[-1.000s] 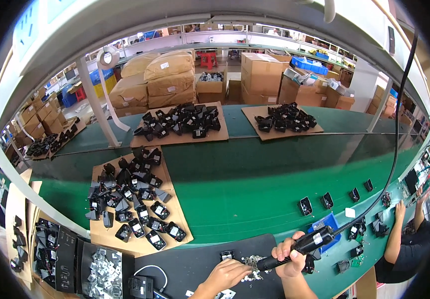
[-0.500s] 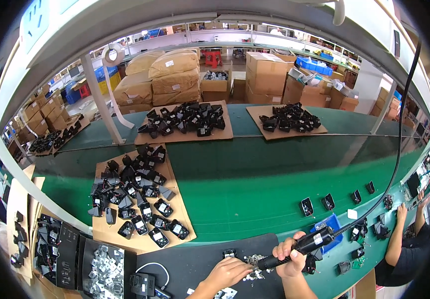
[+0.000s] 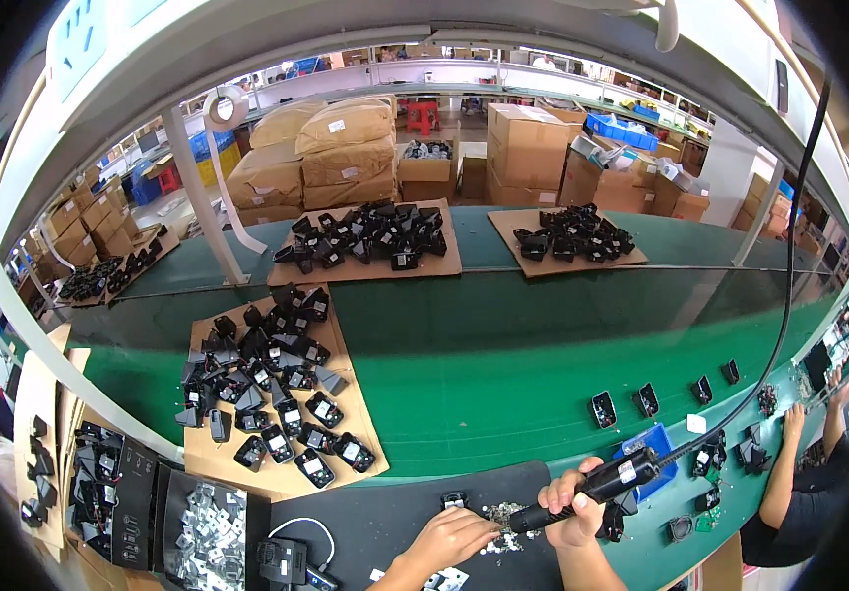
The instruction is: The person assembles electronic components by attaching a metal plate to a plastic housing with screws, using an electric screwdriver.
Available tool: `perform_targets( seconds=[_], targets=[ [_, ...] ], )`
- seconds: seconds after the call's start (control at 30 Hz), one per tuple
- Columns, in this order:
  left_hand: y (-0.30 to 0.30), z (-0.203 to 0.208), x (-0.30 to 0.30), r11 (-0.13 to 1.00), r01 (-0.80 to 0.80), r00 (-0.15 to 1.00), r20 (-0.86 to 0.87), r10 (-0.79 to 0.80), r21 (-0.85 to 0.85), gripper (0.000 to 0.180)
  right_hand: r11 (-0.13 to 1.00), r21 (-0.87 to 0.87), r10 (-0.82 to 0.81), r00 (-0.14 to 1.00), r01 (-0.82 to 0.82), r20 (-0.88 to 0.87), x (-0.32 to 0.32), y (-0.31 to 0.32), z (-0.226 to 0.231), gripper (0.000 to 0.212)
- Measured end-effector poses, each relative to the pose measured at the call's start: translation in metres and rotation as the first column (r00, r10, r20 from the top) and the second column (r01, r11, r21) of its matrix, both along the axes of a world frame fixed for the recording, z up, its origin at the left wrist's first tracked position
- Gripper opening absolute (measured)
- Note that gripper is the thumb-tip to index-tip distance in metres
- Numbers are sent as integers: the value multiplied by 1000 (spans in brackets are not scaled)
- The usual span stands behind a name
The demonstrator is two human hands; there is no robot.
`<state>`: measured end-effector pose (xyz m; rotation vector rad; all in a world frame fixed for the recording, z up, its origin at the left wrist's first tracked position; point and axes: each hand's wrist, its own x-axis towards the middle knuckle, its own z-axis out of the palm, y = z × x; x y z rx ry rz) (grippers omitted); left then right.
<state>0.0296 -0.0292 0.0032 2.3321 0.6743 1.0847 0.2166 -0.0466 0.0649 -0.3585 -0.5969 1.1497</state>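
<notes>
My right hand (image 3: 574, 510) is wrapped round a black corded electric screwdriver (image 3: 602, 485), which points down to the left. Its cord rises from the back end toward the upper right. My left hand (image 3: 449, 537) reaches the screwdriver's tip with thumb and fingertips pinched together; whatever sits between them is too small to tell. Under and around the tip lies a pile of small metal and white parts (image 3: 503, 540) on a black mat (image 3: 385, 512). Just beyond my left fingers is a small black housing (image 3: 454, 499), partly hidden.
Cardboard sheets (image 3: 370, 458) with many black housings lie at left and far side of the green belt (image 3: 464, 374). A box of clear-white pieces (image 3: 210, 532) stands lower left. A blue tray (image 3: 656, 443) sits behind the screwdriver. A co-worker's arm (image 3: 784, 463) is at right.
</notes>
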Motion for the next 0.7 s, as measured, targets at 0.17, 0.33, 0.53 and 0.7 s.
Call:
perform_targets(
  seconds=[0.17,0.33,0.53,0.7],
  targets=[
    [1,0,1,1000,-3,1000,-10,3,1,13,1000,-10,-1,1000,1,-3,1,0,0,49],
    [1,2,0,1000,-15,1000,-8,15,-18,12,1000,1,5,1000,-5,9,0,1,0,48],
    [2,1,0,1000,-11,1000,-4,11,-7,11,1000,-3,1,1000,0,5,1,3,-2,48],
    [1,1,-1,1000,-12,1000,-13,12,-1,11,1000,-2,1,1000,-1,1,-1,3,0,48]
  ],
)
